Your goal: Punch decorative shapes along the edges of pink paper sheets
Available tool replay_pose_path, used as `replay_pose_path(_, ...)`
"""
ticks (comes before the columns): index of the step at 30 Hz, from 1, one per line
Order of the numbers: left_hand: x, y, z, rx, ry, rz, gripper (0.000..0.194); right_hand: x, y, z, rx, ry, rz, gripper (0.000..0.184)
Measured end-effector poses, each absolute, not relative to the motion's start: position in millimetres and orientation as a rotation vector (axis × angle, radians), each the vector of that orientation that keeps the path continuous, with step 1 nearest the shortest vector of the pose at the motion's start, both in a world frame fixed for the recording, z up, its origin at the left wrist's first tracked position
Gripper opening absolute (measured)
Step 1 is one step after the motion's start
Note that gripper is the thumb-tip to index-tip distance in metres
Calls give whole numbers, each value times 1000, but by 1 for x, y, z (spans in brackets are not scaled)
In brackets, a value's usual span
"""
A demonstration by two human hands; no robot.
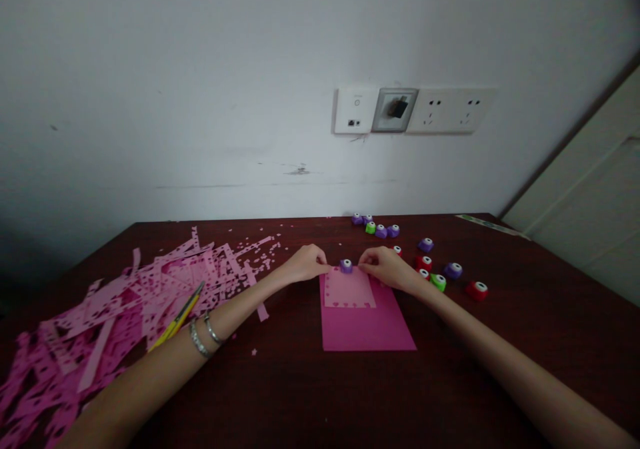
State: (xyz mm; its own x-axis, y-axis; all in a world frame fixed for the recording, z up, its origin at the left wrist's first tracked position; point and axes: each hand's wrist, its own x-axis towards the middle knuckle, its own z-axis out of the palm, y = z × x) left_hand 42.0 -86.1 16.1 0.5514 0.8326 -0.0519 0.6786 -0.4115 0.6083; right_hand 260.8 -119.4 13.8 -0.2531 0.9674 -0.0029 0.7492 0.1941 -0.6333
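Observation:
A light pink sheet of paper (350, 292) with small hearts along its edges lies over a darker pink sheet (367, 332). At its top edge, between my hands, sits a purple craft punch (346, 266). My left hand (306, 263) is closed, with thumb and finger pinching near the light sheet's upper left corner. The upper right corner is pinched by my right hand (386, 266). Whether the punch's slot is around the paper edge, I cannot tell. Two silver bracelets (205, 336) are on my left arm.
Punched pink paper strips (115, 302) and confetti cover the table's left side, with yellow-handled scissors (177, 317) among them. Several purple, green and red punches (453, 270) stand to the right and at the back. Behind the table is a wall with sockets (450, 110).

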Motion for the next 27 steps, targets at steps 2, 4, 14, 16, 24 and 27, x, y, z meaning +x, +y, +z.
replay_pose_path(2, 42, -86, 16, 2194, 1226, 349, 28, 261, -120, 15, -1619, -2078, 749, 15)
replay_pose_path(4, 41, -87, 17, 2187, 1270, 369, 29, 262, -120, 17, -1634, -2073, 685, 15)
replay_pose_path(14, 41, -78, 40, 2229, 1277, 489, 33, 258, -116, 46, -1660, -2019, 968, 40)
replay_pose_path(16, 42, -79, 45, 2242, 1184, 431, 33, 257, -110, 48, -1607, -2057, 1059, 39)
replay_pose_path(24, 39, -99, 45, 2451, 980, 64, 37, 256, -96, 47, -1452, -2112, 1245, 41)
replay_pose_path(27, 40, -102, 38, 2495, 1018, 55, 40, 252, -96, 48, -1470, -2102, 1344, 44)
